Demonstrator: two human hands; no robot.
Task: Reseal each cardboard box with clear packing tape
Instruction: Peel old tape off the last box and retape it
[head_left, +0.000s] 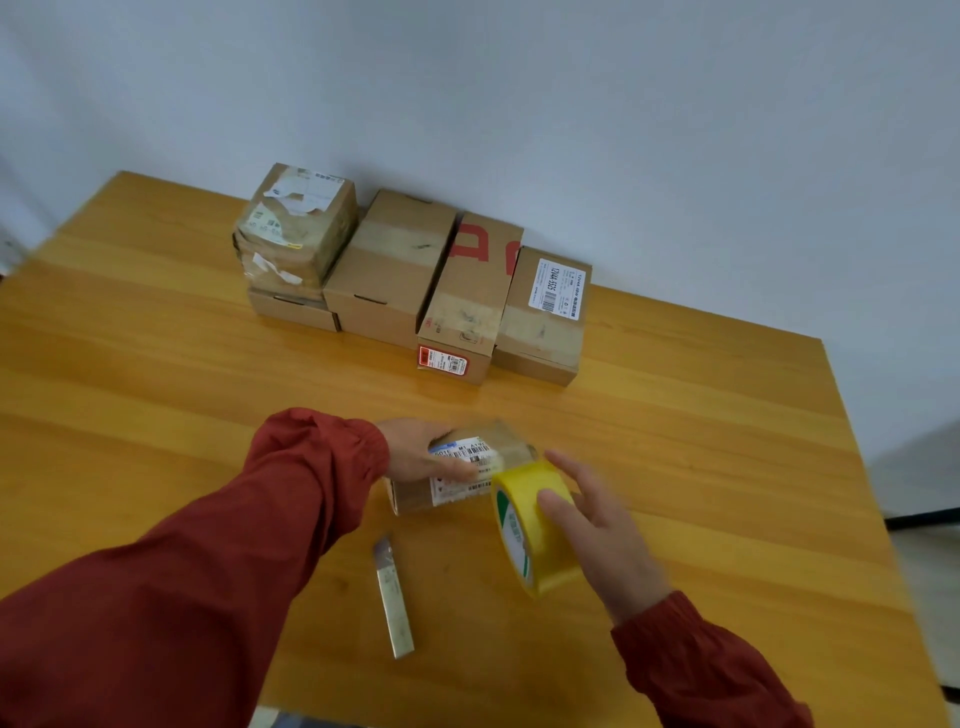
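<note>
A small cardboard box (415, 496) with white barcode labels lies near the table's middle front. My left hand (415, 452) grips its left end, thumb over the top label. My right hand (592, 514) holds a roll of yellowish packing tape (535, 525) upright against the box's right end, thumb on the roll's outer face. A strip of tape seems to run from the roll onto the box top, but blur hides the detail.
A metal utility knife (393, 597) lies on the wooden table (701, 441) in front of the box. Several more cardboard boxes (389, 265) stand in a row by the wall, one stacked (298, 223) on another at the left.
</note>
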